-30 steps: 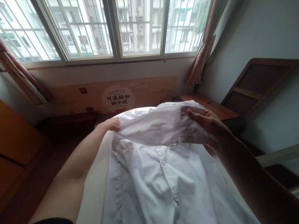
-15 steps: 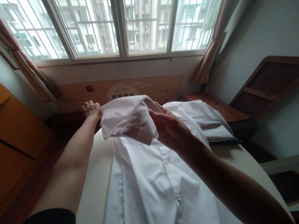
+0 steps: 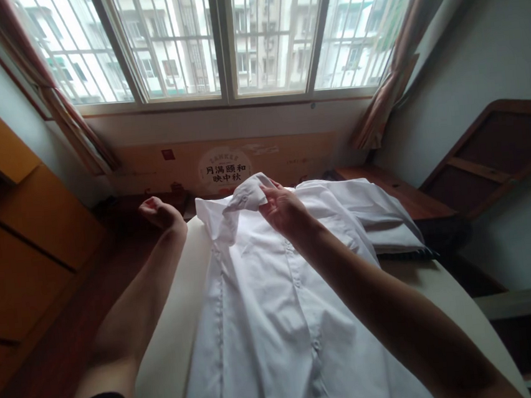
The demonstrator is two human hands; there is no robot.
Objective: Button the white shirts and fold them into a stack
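Note:
A white button-up shirt (image 3: 277, 323) lies spread along a cream round table (image 3: 171, 346), buttons facing up. My right hand (image 3: 281, 209) is closed on a bunched piece of the shirt's far end (image 3: 249, 195), holding it slightly raised. My left hand (image 3: 158, 212) hovers just left of the shirt's far corner, fingers curled, with a gap between it and the cloth and nothing visible in it. More white cloth (image 3: 365, 211) lies folded at the far right of the table, over a dark edge (image 3: 409, 253).
A barred window (image 3: 226, 37) with curtains fills the far wall. Below it stands a printed cardboard panel (image 3: 225, 165). An orange wooden cabinet (image 3: 21, 247) is at the left, and a wooden frame (image 3: 487, 159) leans on the right wall.
My left hand has let go of the shirt and drawn off to the left. My right hand has lowered the raised fold toward the table's far end.

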